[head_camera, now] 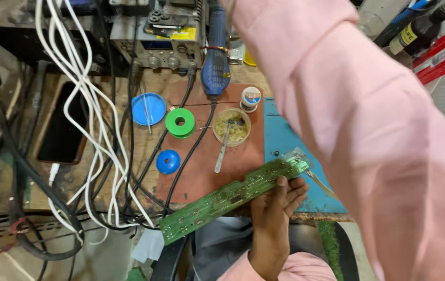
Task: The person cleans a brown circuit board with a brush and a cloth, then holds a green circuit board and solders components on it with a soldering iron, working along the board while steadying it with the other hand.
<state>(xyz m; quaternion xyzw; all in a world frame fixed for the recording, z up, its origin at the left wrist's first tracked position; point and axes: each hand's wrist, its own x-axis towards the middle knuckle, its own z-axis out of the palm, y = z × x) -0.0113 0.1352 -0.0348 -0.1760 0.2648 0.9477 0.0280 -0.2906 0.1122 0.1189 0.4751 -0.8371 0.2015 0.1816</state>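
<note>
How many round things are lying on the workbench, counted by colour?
Blue: 2, a flat lid and a small cap.
Green: 1, a spool.
White with blue top: 1, a small jar.
Yellowish open tin of paste: 1.
Total: 5

head view, steeply down, close

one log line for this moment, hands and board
left hand: holds long green circuit board over bench edge | right hand: out of view, pink sleeve reaching up | nearby: flux tub, green solder spool
</note>
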